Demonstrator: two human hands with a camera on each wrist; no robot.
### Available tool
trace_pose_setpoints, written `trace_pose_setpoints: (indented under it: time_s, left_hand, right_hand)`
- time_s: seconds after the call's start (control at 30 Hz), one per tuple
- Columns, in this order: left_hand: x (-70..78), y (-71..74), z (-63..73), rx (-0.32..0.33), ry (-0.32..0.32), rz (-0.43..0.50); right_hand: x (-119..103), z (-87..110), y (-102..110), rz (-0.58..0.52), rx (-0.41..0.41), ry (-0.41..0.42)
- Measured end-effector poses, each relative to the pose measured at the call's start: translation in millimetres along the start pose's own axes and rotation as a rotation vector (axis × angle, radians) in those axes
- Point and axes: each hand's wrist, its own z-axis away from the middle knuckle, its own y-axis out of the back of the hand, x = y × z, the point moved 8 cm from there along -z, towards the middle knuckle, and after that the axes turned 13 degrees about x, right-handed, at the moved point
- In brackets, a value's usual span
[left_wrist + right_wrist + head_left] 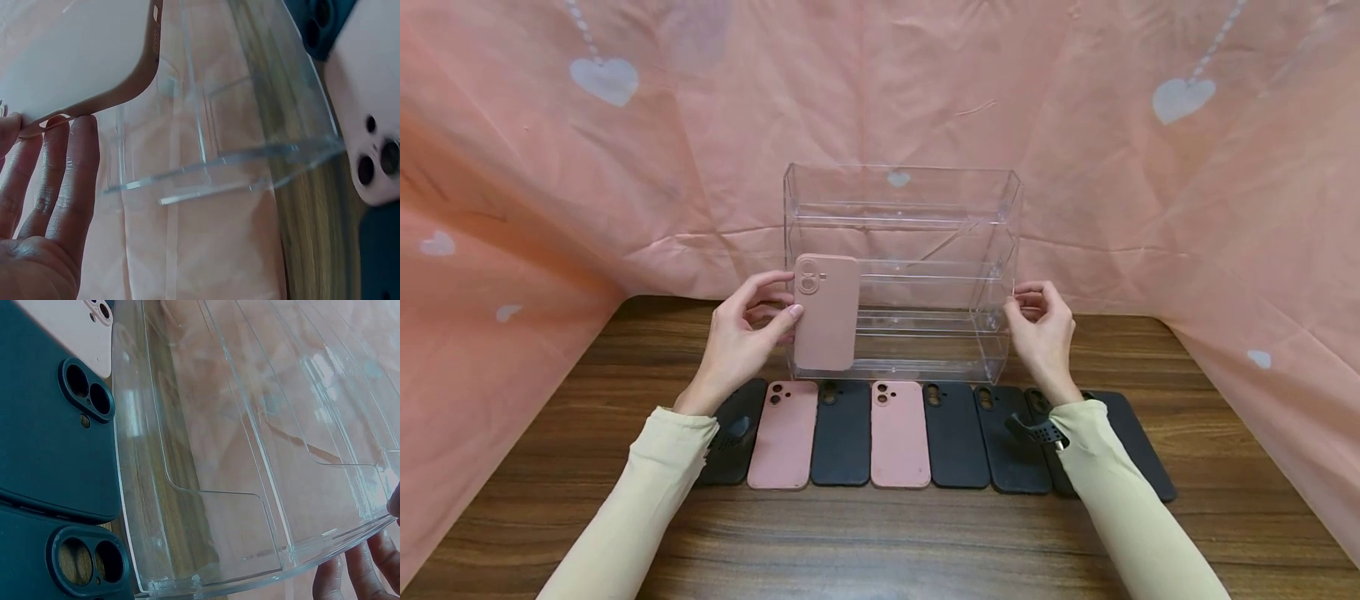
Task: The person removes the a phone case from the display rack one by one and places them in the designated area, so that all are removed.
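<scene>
My left hand pinches a pink phone case by its left edge, thumb in front and fingers behind. Upright, the case is held before the left side of a clear acrylic tiered rack. In the left wrist view, the fingers bear on the edge of that case. On the other side, my right hand holds the rack's right side edge between thumb and fingers. The right wrist view shows fingertips at the rim of the rack's side panel.
A row of phone cases lies before the rack, pink ones among several dark ones. My sleeves partly cover the outer dark cases. Pink cloth with white hearts hangs behind and beside the wooden table.
</scene>
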Motion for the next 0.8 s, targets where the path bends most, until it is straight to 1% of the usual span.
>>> trace_pose_setpoints:
  time_s: [0.13,0.27,0.53,0.7,0.8]
  left_hand:
    - [-3.5,12.8,4.7,0.004,0.004,-0.020]
    - [-8.9,26.3,9.6,0.012,0.023,-0.044]
    - [-20.2,52.3,21.6,0.035,0.096,-0.062]
    - [-22.2,64.4,24.7,0.054,0.094,-0.079]
    - [-24.8,71.2,26.8,0.055,0.097,-0.088]
  right_hand:
    - [0,1.2,2,0.000,-0.001,-0.007]
    - [0,2.3,3,-0.004,-0.006,-0.013]
    - [3,2.0,5,-0.055,-0.024,-0.041]
    - [4,0.1,6,-0.063,-0.025,-0.050]
    - [5,-0.2,6,-0.072,-0.026,-0.061]
